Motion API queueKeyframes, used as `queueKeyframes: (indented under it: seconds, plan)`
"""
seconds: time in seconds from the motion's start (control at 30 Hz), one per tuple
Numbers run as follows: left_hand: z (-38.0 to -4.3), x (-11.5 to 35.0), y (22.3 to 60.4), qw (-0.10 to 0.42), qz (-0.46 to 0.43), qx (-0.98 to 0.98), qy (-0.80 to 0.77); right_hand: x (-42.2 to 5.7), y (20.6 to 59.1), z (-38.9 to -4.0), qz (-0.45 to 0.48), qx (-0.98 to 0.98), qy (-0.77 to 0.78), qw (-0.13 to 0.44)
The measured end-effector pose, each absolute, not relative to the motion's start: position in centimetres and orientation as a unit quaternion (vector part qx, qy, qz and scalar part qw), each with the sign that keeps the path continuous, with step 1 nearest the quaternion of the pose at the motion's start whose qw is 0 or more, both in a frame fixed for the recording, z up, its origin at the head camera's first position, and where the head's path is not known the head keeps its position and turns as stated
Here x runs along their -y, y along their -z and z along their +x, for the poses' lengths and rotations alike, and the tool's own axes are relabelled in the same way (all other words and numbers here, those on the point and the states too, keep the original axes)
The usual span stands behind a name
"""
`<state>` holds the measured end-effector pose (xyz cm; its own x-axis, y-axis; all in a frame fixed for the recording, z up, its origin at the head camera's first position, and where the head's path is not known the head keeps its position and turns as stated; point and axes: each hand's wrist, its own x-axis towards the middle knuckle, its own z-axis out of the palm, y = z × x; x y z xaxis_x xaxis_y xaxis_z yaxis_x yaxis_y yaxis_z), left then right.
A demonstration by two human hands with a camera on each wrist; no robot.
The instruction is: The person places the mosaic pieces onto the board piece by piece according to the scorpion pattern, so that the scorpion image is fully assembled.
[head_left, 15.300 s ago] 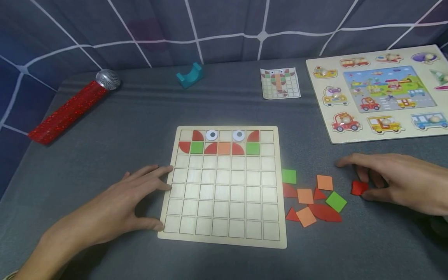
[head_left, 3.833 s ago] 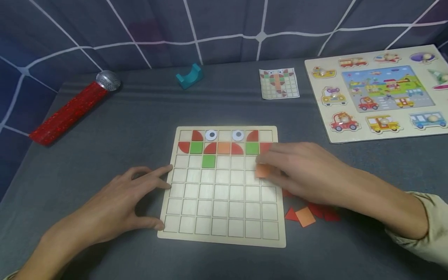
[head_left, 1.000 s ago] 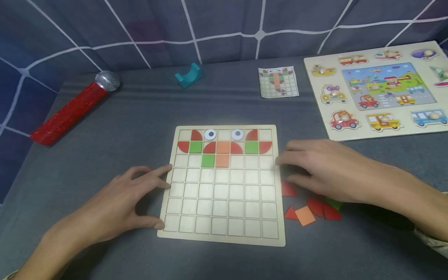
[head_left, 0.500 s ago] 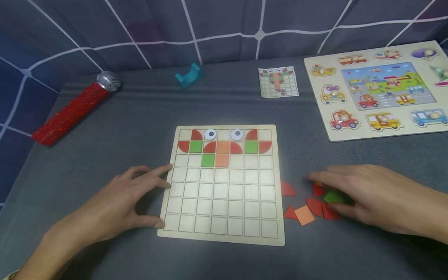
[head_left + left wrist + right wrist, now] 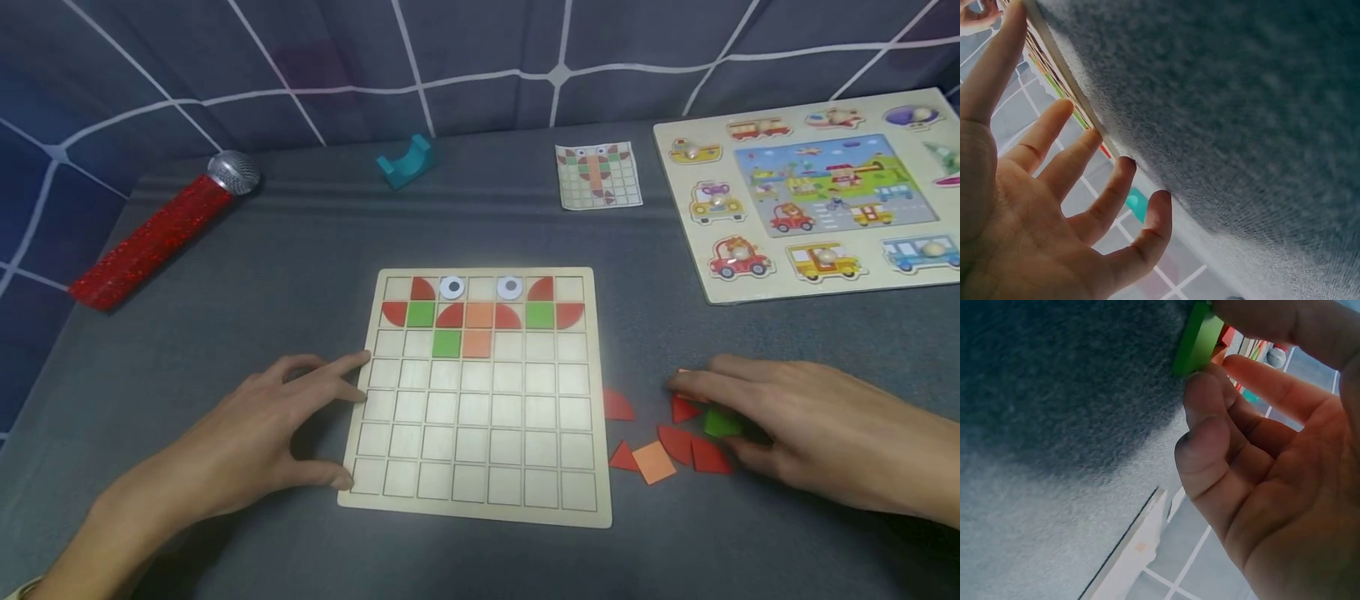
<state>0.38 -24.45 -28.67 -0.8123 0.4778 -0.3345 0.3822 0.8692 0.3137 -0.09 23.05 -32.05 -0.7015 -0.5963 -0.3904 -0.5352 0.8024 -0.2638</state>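
A wooden grid board [image 5: 472, 408] lies flat in the middle of the head view. Red quarter circles, green and orange squares and two round eye pieces [image 5: 452, 288] fill parts of its top three rows. My left hand [image 5: 270, 425] rests at the board's left edge, fingers spread, thumb and fingertips touching the rim. To the right of the board, my right hand [image 5: 802, 425] pinches a green square tile [image 5: 1199, 339] between thumb and fingers, low over the table. Its index finger reaches over a red triangle [image 5: 684, 408] and mostly hides an orange tile.
Loose red quarter circles [image 5: 618, 406], an orange square [image 5: 654, 462] and a red triangle [image 5: 624, 457] lie beside the board. Behind are a pattern card [image 5: 598, 177], a knob puzzle [image 5: 817, 275], a teal arched block [image 5: 407, 162] and a red microphone [image 5: 153, 242].
Since the oldest frame, a red quarter circle, a green square and an orange square have joined the board. My right hand has moved back rightward to the loose tiles and grips a green one.
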Motion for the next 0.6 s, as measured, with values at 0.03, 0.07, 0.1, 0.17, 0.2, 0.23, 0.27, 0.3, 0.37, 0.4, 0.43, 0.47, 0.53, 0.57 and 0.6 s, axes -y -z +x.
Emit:
queueKeyframes:
  seconds: [0.03,0.07,0.1,0.17,0.2,0.23,0.27,0.3,0.37,0.4,0.43,0.47,0.53,0.57,0.6]
  plan:
    - [0.4,24.4,28.7,0.203,0.229,-0.945,-0.117,-23.1,32.1,-0.1,-0.309,-0.92,0.065,0.234]
    - [0.4,24.4,28.7,0.201,0.23,-0.945,-0.117,-23.2,32.1,-0.1,-0.31,-0.919,0.066,0.234]
    - [0.4,24.4,28.7,0.201,0.23,-0.945,-0.117,-23.3,32.1,-0.1,-0.308,-0.92,0.065,0.234]
    - [0.4,24.4,28.6,0.199,0.23,-0.945,-0.118,-23.5,32.1,0.0,-0.306,-0.922,0.064,0.229]
    - [0.4,24.4,28.6,0.199,0.23,-0.945,-0.118,-23.7,32.1,0.1,-0.305,-0.923,0.062,0.225]
    - [0.3,24.4,28.6,0.199,0.229,-0.945,-0.118,-23.8,32.2,0.1,-0.304,-0.924,0.06,0.225]
    - [0.3,24.4,28.6,0.201,0.229,-0.945,-0.118,-23.9,32.2,0.1,-0.3,-0.925,0.059,0.227]
    - [0.3,24.3,28.6,0.202,0.228,-0.945,-0.118,-24.0,32.3,0.1,-0.297,-0.925,0.057,0.229]
    - [0.3,24.4,28.7,0.203,0.227,-0.945,-0.117,-24.1,32.4,0.2,-0.288,-0.927,0.05,0.236]
    - [0.3,24.4,28.7,0.205,0.226,-0.945,-0.116,-24.2,32.5,0.2,-0.282,-0.928,0.047,0.239]
    - [0.3,24.4,28.7,0.206,0.225,-0.945,-0.116,-24.2,32.5,0.2,-0.277,-0.928,0.05,0.245]
    - [0.3,24.4,28.7,0.207,0.224,-0.945,-0.116,-24.3,32.5,0.2,-0.272,-0.929,0.052,0.245]
    - [0.3,24.4,28.7,0.209,0.223,-0.945,-0.116,-24.3,32.6,0.3,-0.263,-0.93,0.055,0.251]
    - [0.3,24.4,28.7,0.209,0.223,-0.945,-0.116,-24.3,32.6,0.3,-0.26,-0.93,0.062,0.251]
    - [0.3,24.4,28.7,0.209,0.223,-0.945,-0.115,-24.4,32.6,0.3,-0.26,-0.93,0.068,0.25]
